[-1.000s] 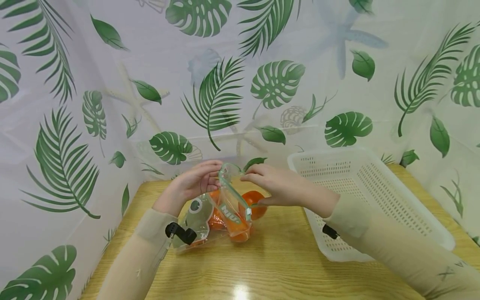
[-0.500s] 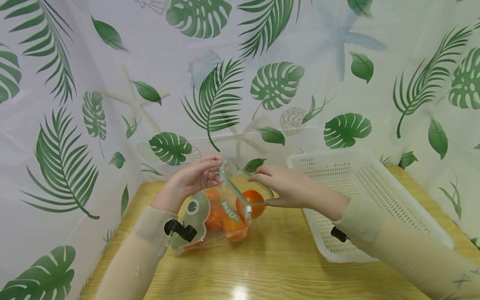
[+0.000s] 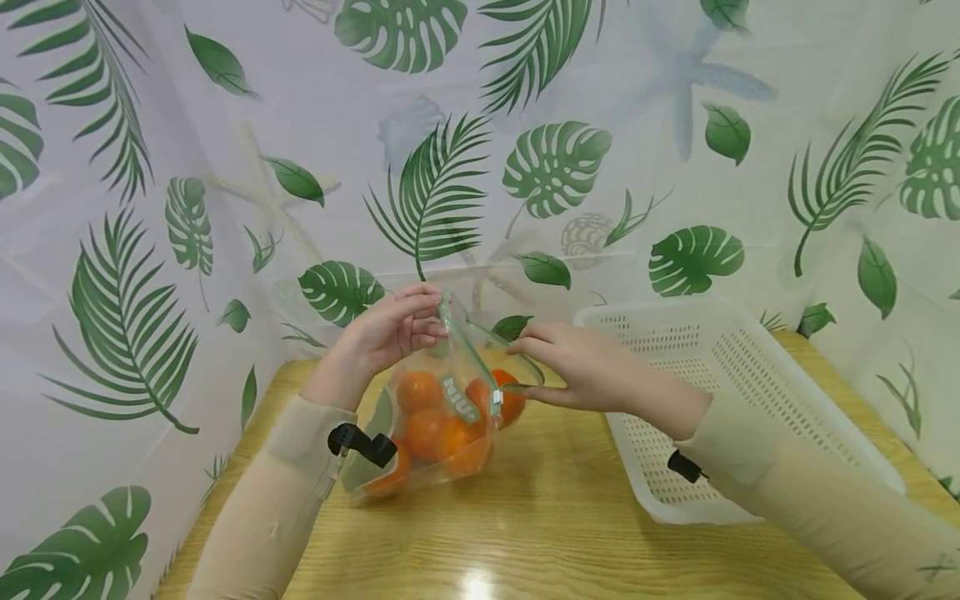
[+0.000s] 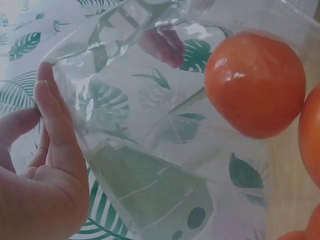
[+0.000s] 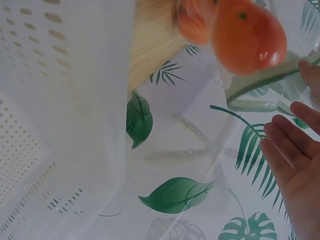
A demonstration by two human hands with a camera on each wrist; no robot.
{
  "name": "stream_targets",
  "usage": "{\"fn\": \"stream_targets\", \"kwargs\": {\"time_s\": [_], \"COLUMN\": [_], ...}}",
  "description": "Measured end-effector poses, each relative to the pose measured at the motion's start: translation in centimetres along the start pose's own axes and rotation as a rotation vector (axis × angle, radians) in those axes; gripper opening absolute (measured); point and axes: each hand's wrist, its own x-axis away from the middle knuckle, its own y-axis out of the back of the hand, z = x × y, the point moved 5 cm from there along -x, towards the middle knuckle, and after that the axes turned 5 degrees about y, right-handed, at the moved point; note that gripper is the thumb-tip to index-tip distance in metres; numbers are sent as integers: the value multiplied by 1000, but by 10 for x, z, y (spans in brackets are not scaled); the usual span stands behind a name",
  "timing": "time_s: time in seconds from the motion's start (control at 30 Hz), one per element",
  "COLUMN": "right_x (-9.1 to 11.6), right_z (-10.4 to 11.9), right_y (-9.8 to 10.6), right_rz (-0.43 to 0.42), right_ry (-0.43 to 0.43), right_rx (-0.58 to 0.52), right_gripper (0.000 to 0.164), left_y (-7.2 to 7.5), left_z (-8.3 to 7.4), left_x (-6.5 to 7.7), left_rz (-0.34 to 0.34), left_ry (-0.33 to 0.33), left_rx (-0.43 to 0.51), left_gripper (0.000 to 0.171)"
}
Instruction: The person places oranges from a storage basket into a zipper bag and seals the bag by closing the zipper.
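A clear zip bag (image 3: 468, 342) with green zip strips and a white slider (image 3: 497, 398) stands with its mouth parted on the wooden table. Several round orange fruits (image 3: 423, 431) show through its plastic. Thumb and fingers of my left hand (image 3: 393, 325) pinch the bag's upper left edge; the left wrist view shows this left hand (image 4: 55, 145) at the plastic's edge. My right hand (image 3: 577, 362) is at the other end of the mouth, thumb at the near lip, fingers by the far lip. Straight, parted fingers show on that right hand (image 5: 295, 155) in the right wrist view.
A white perforated plastic basket (image 3: 648, 492) stands on the right of the wooden table (image 3: 547, 533). Leaf-printed sheeting (image 3: 660, 183) hangs close behind the table and along its sides. A black camera strap (image 3: 363, 444) sits on the left sleeve.
My left hand has risen, lifting the bag's upper edge, and more fruits now show through the plastic. My right hand has shifted slightly right at the bag's mouth.
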Motion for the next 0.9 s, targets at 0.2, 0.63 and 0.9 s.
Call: {"fn": "stream_targets", "kwargs": {"time_s": [0.2,0.63,0.9], "right_x": [1,-3,-5], "right_z": [-4,-11,-17], "right_y": [5,30,28], "right_rz": [5,-265,-213], "right_ry": [-54,-141,-296], "right_rx": [-12,41,-20], "right_gripper": [50,29,24], "left_y": [0,-21,-39], "left_z": [-14,-25,-22], "left_x": [3,6,9], "left_rz": [-42,-172,-181], "left_ry": [-54,-193,-226], "left_rx": [42,150,136], "left_gripper": [19,30,32]}}
